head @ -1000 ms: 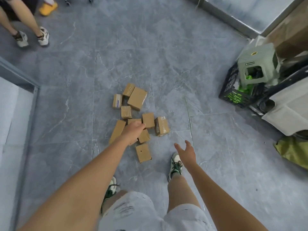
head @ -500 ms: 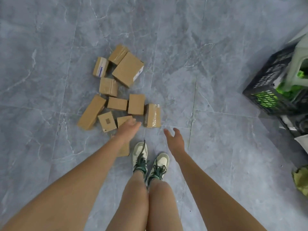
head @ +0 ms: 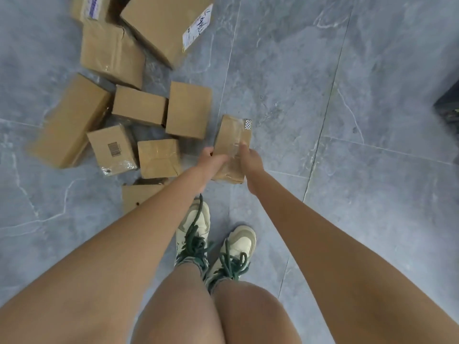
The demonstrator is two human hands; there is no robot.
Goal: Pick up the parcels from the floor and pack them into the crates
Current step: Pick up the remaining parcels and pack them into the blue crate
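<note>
A taped brown parcel [head: 232,137] with a small dotted sticker at its far corner is held between both hands, just right of the pile. My left hand [head: 212,161] grips its left side. My right hand [head: 249,160] grips its right side, thumb on top. Several other cardboard parcels lie on the grey floor to the left: a square one [head: 188,110], a taped one [head: 159,157], one with a barcode [head: 111,150], a long one [head: 69,120] and a large labelled one [head: 169,23]. Another parcel [head: 139,197] is partly hidden under my left forearm.
My two feet in cream shoes with green laces [head: 213,247] stand just behind the held parcel. A dark crate corner [head: 448,105] shows at the right edge. Grey marble tile floor [head: 347,170] stretches to the right.
I have bent lower and the view moved closer to the pile. Both hands, open before, now close on the taped parcel at the pile's right.
</note>
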